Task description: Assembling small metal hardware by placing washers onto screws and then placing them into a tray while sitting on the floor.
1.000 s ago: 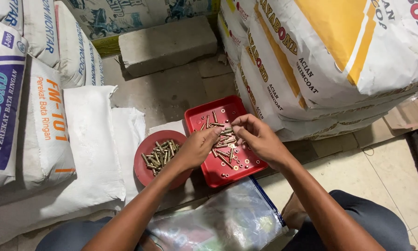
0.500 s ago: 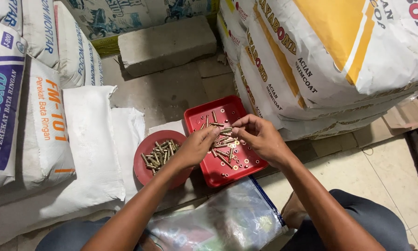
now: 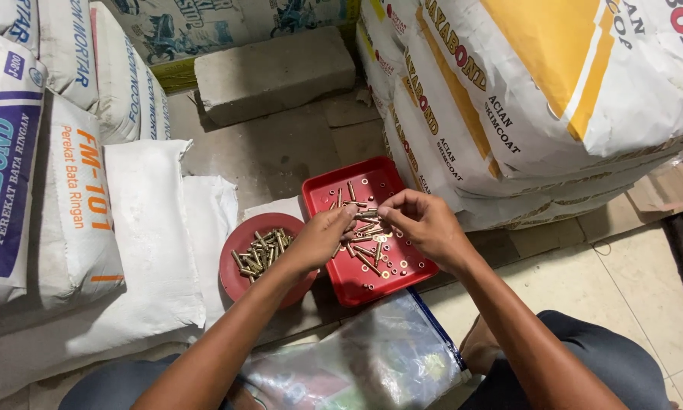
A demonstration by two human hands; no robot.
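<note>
A red square tray (image 3: pixel 372 176) lies on the floor with brass-coloured bolts and small washers scattered in it. My left hand (image 3: pixel 320 237) and my right hand (image 3: pixel 423 222) meet over its middle, fingertips pinching small brass pieces between them. Left of the tray stands a round red bowl (image 3: pixel 236 267) holding several brass bolts; my left wrist passes over its right edge.
Stacked cement sacks (image 3: pixel 45 167) line the left, more sacks (image 3: pixel 539 99) lean on the right. A grey concrete block (image 3: pixel 273 72) lies behind the tray. A clear plastic zip bag (image 3: pixel 364 361) rests near my knees. Tiled floor (image 3: pixel 630 281) lies to the right.
Both hands stayed over the red tray; the fingers shifted slightly as they work the small brass pieces together. Tray and bowl have not moved.
</note>
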